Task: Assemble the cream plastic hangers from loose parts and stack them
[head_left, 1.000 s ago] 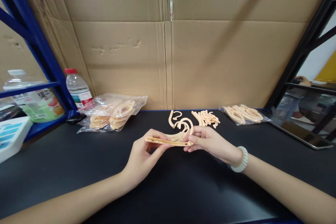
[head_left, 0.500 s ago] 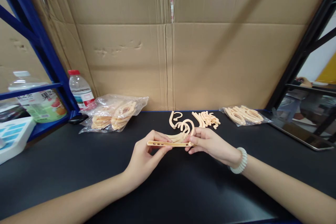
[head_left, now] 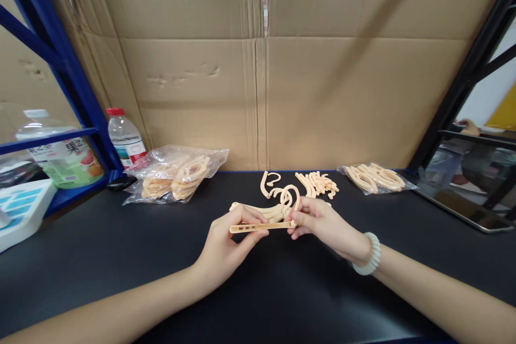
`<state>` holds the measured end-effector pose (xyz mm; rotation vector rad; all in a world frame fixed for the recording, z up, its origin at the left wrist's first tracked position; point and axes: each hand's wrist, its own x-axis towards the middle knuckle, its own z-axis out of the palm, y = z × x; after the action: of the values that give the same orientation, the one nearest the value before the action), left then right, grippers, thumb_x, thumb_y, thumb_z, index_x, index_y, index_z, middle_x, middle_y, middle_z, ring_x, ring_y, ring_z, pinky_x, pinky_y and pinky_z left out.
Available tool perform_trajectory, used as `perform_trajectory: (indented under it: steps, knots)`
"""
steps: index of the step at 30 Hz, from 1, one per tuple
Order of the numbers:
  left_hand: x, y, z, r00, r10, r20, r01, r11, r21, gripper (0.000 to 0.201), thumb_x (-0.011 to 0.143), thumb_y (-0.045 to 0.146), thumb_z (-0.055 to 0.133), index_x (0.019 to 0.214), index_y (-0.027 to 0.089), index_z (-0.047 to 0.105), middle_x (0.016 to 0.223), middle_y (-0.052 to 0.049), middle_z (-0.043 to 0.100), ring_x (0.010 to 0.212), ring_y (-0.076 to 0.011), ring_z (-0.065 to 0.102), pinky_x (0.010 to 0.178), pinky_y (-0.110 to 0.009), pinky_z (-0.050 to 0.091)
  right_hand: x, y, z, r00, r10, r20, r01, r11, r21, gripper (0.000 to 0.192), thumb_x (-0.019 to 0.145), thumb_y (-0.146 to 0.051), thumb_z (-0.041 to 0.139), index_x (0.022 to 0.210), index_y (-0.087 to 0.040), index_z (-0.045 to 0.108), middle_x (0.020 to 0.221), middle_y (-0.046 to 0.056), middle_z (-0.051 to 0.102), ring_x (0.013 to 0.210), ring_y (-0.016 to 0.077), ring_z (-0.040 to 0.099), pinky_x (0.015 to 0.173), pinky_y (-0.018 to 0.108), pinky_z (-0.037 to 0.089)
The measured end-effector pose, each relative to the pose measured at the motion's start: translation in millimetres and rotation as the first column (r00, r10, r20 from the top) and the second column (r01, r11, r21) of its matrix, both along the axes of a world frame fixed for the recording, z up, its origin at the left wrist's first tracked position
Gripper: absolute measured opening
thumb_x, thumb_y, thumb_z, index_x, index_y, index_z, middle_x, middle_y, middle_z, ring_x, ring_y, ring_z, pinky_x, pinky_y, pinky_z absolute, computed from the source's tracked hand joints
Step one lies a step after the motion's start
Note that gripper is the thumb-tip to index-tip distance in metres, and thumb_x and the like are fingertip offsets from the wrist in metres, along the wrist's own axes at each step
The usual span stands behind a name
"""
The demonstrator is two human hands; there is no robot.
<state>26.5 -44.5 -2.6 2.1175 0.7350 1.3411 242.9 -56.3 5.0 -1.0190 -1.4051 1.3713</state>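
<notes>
Between my hands is a beige plastic clothes hanger (head_left: 264, 227), its slotted arm held nearly level above the black table. My left hand (head_left: 228, 234) pinches the middle of that arm between thumb and fingers. At the other end, my right hand (head_left: 316, 220) grips the joint where a curved hook (head_left: 295, 191) rises. Behind the hands lie more beige hanger arms (head_left: 258, 209), partly hidden by my fingers. Farther back are loose hooks and arm pieces (head_left: 308, 185) in a small heap.
A clear bag of beige hanger parts (head_left: 177, 174) lies at back left, another bag (head_left: 373, 177) at back right. Cardboard (head_left: 193, 80) walls the rear. Bottles (head_left: 124, 140) and a white-blue tray (head_left: 24, 204) stand left; a dark flat panel (head_left: 463, 204) is right.
The held hanger and both hands have shifted slightly down in view. More of the hanger arms behind the left hand shows. Both grips stay the same.
</notes>
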Motion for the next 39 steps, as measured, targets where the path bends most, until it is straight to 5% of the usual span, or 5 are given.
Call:
perform_trajectory:
  steps: [11, 18, 24, 30, 39]
  knots:
    - [3, -5, -1.3, 1.0, 0.017, 0.016, -0.015, 0.996, -0.086, 0.01, 0.082, 0.026, 0.065, 0.076, 0.02, 0.059, 0.084, -0.006, 0.065, 0.084, -0.0207, 0.065, 0.074, -0.033, 0.053, -4, 1, -4.0, 0.995, -0.096, 0.035, 0.091, 0.988, 0.125, 0.032, 0.075, -0.043, 0.067, 0.07, -0.019, 0.046, 0.07, -0.002, 0.058, 0.055, 0.0103, 0.06, 0.057, 0.029, 0.055]
    - [9, -6, 4.0, 0.991, 0.038, 0.127, -0.002, 0.963, -0.27, 0.02, 0.08, 0.032, 0.067, 0.074, 0.02, 0.052, 0.077, -0.001, 0.06, 0.073, -0.0168, 0.063, 0.063, -0.027, 0.053, -4, 0, -2.7, 0.996, -0.086, 0.029, 0.08, 0.985, 0.153, 0.033, 0.075, -0.046, 0.067, 0.073, -0.02, 0.048, 0.07, -0.002, 0.055, 0.061, 0.0118, 0.058, 0.06, 0.03, 0.054]
    - [12, -3, 1.9, 0.973, 0.048, 0.224, 0.056, 0.899, -0.434, 0.028, 0.078, 0.035, 0.069, 0.075, 0.019, 0.046, 0.07, 0.003, 0.057, 0.056, -0.0108, 0.059, 0.053, -0.024, 0.052, -3, 1, -1.2, 0.97, -0.152, 0.19, 0.08, 0.936, 0.344, 0.028, 0.076, -0.038, 0.067, 0.062, -0.019, 0.051, 0.075, 0.002, 0.056, 0.072, 0.0143, 0.054, 0.058, 0.026, 0.047]
    - [14, -2, 0.6, 0.97, 0.021, 0.244, 0.103, 0.87, -0.482, 0.028, 0.078, 0.034, 0.069, 0.088, 0.019, 0.048, 0.08, 0.001, 0.061, 0.072, -0.0145, 0.063, 0.063, -0.027, 0.055, -6, -2, -4.0, 0.992, -0.035, 0.119, 0.013, 0.983, 0.184, 0.03, 0.074, -0.041, 0.069, 0.069, -0.018, 0.051, 0.059, -0.005, 0.047, 0.047, 0.007, 0.045, 0.041, 0.02, 0.037]
    - [23, -9, -2.7, 0.956, -0.171, 0.237, 0.285, 0.72, -0.633, 0.028, 0.074, 0.03, 0.075, 0.083, 0.016, 0.052, 0.078, -0.002, 0.069, 0.073, -0.0143, 0.065, 0.069, -0.027, 0.053, -11, -5, -2.1, 0.995, 0.06, 0.077, -0.073, 0.98, 0.184, 0.023, 0.077, -0.035, 0.07, 0.079, -0.015, 0.059, 0.071, 0.002, 0.065, 0.06, 0.0127, 0.063, 0.046, 0.02, 0.047]
